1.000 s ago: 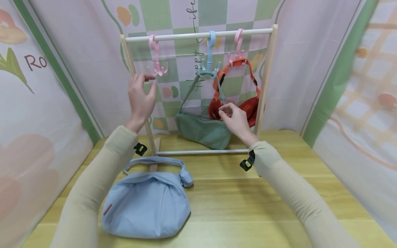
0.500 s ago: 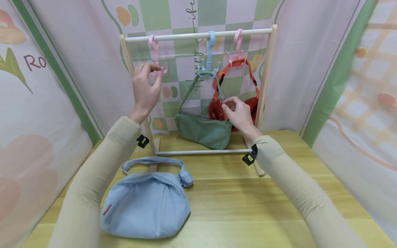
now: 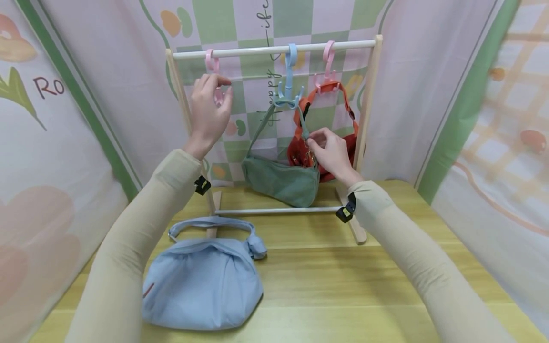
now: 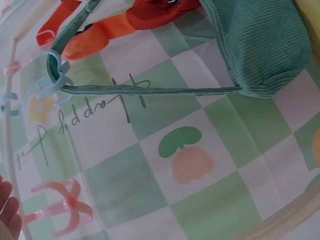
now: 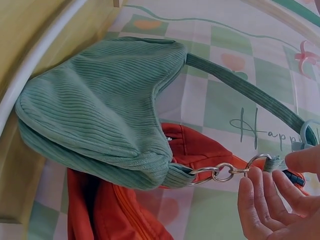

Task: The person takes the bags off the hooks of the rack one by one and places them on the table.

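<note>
Showing two hands at a small clothes rack [image 3: 253,51] that stands on a pale yellow wood-grained table [image 3: 321,286], plank seams running crosswise. Behind it hangs a printed backdrop [image 3: 293,19] of green and white checks with fruit motifs and the lettering "Happy"; fabric walls close the sides, the left bearing a flower and "Ro", the right a green border and orange plaid.

The green corduroy bag [image 3: 280,181] hangs by its strap [image 5: 245,90] from the blue hook [image 3: 289,81]; in the head view its base lies just above the lower rail [image 3: 279,210], and contact with the table cannot be judged. The right hand [image 3: 332,152] has its bent fingers at the metal chain [image 5: 215,172] joining strap and bag; whether it pinches anything cannot be told. The left hand [image 3: 210,112], empty, with thumb and fingers parted, is raised beside the left pink hook [image 4: 72,204]. A red bag [image 3: 296,150] hangs from the right pink hook [image 3: 328,59], partly behind the green one; a light blue bag [image 3: 203,286] lies on the table at front left
</note>
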Available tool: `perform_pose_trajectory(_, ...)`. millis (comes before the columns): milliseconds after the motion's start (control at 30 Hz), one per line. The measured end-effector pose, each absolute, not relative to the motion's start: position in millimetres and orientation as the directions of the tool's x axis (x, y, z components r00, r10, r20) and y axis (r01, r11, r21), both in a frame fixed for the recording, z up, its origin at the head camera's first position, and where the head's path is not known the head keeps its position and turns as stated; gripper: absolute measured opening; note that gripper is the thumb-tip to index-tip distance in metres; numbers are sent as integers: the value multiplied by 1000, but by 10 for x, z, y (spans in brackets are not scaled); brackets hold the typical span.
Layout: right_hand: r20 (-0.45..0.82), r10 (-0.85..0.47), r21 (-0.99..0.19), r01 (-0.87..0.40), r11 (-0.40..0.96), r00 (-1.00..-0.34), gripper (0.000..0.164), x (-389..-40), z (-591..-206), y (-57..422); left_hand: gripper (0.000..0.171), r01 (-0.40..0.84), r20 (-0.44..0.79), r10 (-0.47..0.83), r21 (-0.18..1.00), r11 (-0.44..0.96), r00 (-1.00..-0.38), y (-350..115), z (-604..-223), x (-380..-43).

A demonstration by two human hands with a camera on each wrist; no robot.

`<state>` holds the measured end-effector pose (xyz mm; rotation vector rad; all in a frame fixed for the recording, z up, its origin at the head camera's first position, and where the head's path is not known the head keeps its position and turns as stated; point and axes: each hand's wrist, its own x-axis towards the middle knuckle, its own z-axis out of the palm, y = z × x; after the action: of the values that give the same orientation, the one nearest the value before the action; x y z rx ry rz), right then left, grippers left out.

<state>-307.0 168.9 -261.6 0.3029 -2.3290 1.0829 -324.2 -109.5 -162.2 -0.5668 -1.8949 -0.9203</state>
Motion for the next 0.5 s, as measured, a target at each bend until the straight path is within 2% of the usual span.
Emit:
perform_pose_trajectory(367,530,5,-634,-393,666,-848,28,-3091,-2515,1721,19,699,853,121,325,637,-508,-986,-1474,-3227)
perform_pose_trajectory(500,510,2,-630,-372,682,-860,29,-3110,-2487,1719,20,711,851,177,279,646,-495,-965,-1441,-3246)
